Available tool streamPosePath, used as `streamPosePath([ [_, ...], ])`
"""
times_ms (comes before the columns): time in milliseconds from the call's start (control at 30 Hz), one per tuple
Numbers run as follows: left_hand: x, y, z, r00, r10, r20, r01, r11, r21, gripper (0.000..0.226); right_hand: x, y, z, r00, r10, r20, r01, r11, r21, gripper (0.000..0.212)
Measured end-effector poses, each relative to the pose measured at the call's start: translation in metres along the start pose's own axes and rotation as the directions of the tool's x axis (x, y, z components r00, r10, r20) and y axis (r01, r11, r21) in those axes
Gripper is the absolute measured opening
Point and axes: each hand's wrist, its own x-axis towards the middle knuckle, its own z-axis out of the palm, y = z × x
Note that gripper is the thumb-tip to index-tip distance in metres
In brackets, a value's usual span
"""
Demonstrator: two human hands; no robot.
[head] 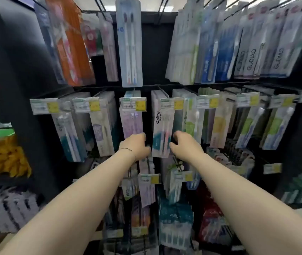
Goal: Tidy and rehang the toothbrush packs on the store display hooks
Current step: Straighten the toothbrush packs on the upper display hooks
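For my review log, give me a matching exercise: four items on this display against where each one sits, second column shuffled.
1 orange pack
2 white-and-teal pack
3 lilac pack
4 yellow goods

A between left hand and right hand
B far left edge of view
C top row, left
D just above the left hand

Pairs: 1-C, 2-A, 3-D, 4-B

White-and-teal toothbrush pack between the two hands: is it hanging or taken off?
Hanging: the white-and-teal toothbrush pack has its top up at the black wire hook, behind a price tag.
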Motion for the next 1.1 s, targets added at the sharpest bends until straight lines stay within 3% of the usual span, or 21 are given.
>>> streamPosePath([
  [167, 0.037, 0.009, 0.006, 1.0, 0.009, -0.023, -0.015, 0.956, -0.292, 0.053, 0.039, 0.007, 0.016, 0.986, 0.1, -0.13, -0.059, 0.955, 0.291, 0.034],
  [333, 0.058, 0.024, 0.018, 0.992, -0.002, -0.127, -0.062, 0.868, -0.493, 0.039, 0.06, 0.01, 0.033, 0.962, 0.14, -0.237, 0.002, 0.856, 0.516, 0.029],
  [467, 0.067, 0.028, 0.025, 0.974, -0.04, -0.224, -0.102, 0.802, -0.589, 0.023, 0.067, 0.013, 0.036, 0.952, 0.155, -0.263, 0.038, 0.795, 0.606, 0.019],
  [567, 0.069, 0.029, 0.026, 0.964, -0.062, -0.258, -0.122, 0.758, -0.64, 0.029, 0.073, 0.015, 0.035, 0.956, 0.148, -0.252, 0.06, 0.745, 0.664, 0.013],
  [800, 0.08, 0.03, 0.017, 0.97, -0.09, -0.225, -0.1, 0.697, -0.71, 0.022, 0.082, 0.015, 0.027, 0.94, 0.102, -0.324, 0.142, 0.747, 0.649, 0.004],
  [1100, 0.085, 0.02, 0.023, 0.987, -0.122, -0.101, -0.002, 0.628, -0.778, 0.015, 0.082, 0.01, 0.023, 0.955, 0.047, -0.291, 0.137, 0.804, 0.579, 0.006],
])
